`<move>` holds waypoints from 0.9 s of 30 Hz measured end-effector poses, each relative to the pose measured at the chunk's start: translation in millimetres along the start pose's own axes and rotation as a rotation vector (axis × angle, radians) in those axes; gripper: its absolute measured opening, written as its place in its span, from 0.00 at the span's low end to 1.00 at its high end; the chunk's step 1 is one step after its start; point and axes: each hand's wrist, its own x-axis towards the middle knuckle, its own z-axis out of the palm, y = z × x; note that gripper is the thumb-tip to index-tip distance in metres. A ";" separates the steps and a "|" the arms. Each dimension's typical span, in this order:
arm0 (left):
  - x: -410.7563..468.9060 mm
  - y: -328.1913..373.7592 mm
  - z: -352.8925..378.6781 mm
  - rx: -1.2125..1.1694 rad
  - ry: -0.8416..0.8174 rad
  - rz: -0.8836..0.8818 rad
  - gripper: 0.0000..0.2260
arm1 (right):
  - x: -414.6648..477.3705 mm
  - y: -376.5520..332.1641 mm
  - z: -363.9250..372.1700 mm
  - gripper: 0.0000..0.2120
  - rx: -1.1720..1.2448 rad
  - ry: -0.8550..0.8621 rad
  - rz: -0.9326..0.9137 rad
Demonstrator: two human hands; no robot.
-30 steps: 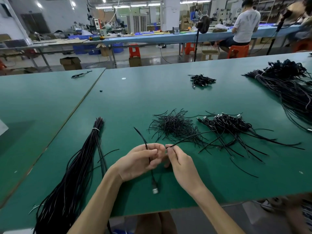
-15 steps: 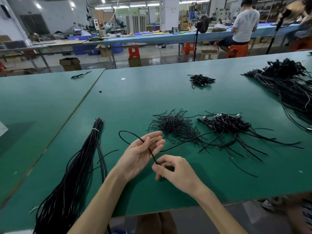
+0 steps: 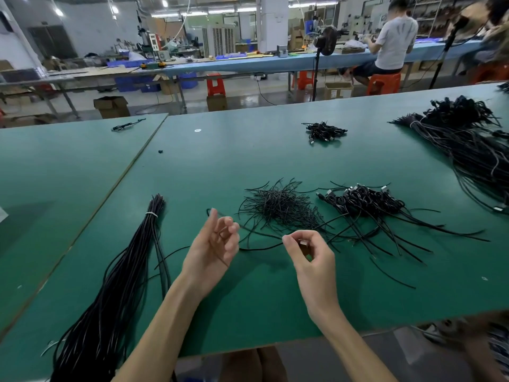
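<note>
Right now your right hand (image 3: 311, 257) pinches one thin black cable (image 3: 259, 248) between thumb and forefinger, while your left hand (image 3: 212, 244) holds its loop in curled fingers, above the green tabletop (image 3: 248, 312) near its front edge.

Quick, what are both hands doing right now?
Left hand: black cable loops behind its fingers; grip cannot be told.
Right hand: pinches that cable at its fingertips.
</note>
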 end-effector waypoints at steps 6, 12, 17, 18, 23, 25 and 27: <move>-1.3 6.2 -0.8 -0.027 -0.220 0.100 0.26 | -0.3 0.1 1.7 0.06 -0.075 -0.112 -0.023; -4.2 -10.6 5.1 0.669 -0.320 -0.012 0.19 | -1.0 -3.1 2.5 0.06 -0.011 -0.227 -0.010; -6.4 -14.7 11.3 0.756 -0.295 -0.062 0.11 | -1.1 -4.6 2.7 0.10 0.067 -0.234 -0.029; -6.7 -15.7 10.4 0.760 -0.288 -0.066 0.09 | -0.8 -3.6 2.7 0.10 0.059 -0.224 -0.029; -8.1 -15.8 11.7 0.732 -0.321 -0.078 0.10 | 0.0 -1.2 2.7 0.10 -0.006 -0.181 -0.040; -8.0 -15.3 12.2 0.707 -0.321 -0.083 0.12 | 0.9 -0.2 3.3 0.08 -0.029 -0.193 -0.005; -8.4 -15.1 13.0 0.600 -0.296 -0.105 0.13 | 1.4 1.0 4.8 0.12 -0.096 -0.263 0.022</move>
